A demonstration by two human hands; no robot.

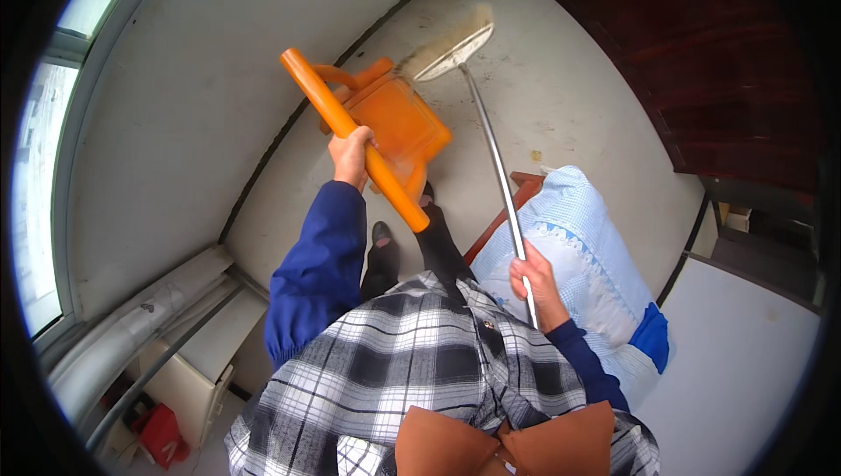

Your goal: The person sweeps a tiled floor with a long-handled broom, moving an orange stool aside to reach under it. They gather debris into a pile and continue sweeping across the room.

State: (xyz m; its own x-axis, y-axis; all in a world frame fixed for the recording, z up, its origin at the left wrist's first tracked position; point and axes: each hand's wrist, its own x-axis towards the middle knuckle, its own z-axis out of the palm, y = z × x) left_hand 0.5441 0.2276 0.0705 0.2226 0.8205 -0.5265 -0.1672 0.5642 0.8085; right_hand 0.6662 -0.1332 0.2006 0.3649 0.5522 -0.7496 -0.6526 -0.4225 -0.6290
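My left hand (351, 157) is closed around the thick top rail of an orange chair (401, 119). The chair's seat and legs lie below the rail, slightly blurred, so I cannot tell whether all its legs touch the floor. My right hand (538, 280) grips the silver metal handle of a broom (491, 134). That handle runs away from me to a whitish broom head with tan bristles, just beyond the chair at its right. The bristles are smeared by motion.
At right, a bed or bench with a light blue checked cover (583, 239) stands close to my right arm. Dark red wooden furniture (701, 56) fills the far right. A pale wall (201, 64) runs along the left, with pipes (144, 318) and a red object (162, 435) low down.
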